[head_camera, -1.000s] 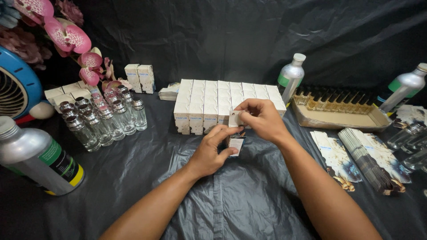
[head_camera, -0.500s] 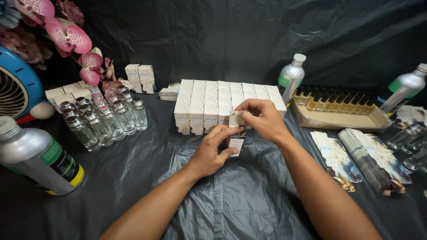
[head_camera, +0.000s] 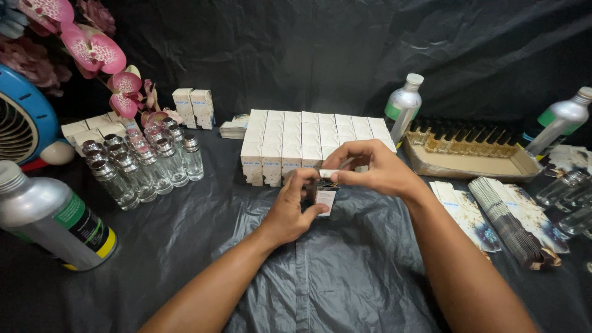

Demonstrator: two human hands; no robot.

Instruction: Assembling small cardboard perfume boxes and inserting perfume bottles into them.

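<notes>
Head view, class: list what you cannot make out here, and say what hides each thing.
- Small box: mostly covered by the left hand and right hand; what is inside cannot be told.
- Box block: its front right part is behind the right hand.
- Fan: cut off by the left edge.
- Tray bottles: too dark and small to count.

I see block of white cartons (head_camera: 311, 139) mid-bench, far side. Empty glass bottles (head_camera: 139, 163) left of it, pink orchid (head_camera: 92, 49) and blue fan (head_camera: 21, 123) far left. Silver bottle (head_camera: 52, 216) lying near left. Tray of filled vials (head_camera: 468, 154) right; flat card stacks (head_camera: 505, 213) near right.
</notes>
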